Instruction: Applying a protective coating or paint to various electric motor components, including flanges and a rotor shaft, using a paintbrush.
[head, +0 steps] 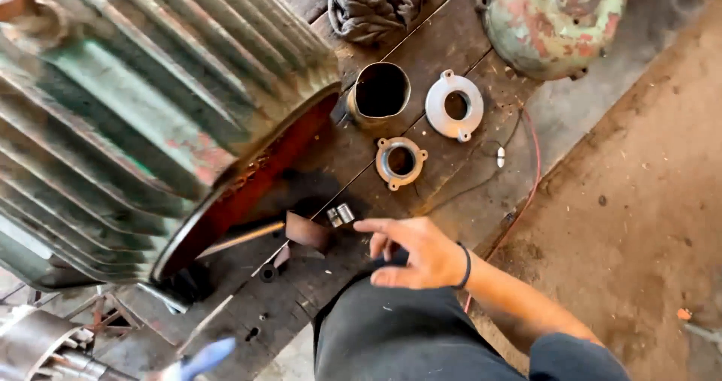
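our right hand (421, 255) reaches with fingers apart toward two small metal sleeves (341, 215) on the bench (444, 42); two rings (401, 161) already lie off the motor (135, 118).

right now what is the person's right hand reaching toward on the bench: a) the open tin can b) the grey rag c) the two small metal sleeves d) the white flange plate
c: the right hand points its index finger at the two small metal sleeves, nearly touching them.
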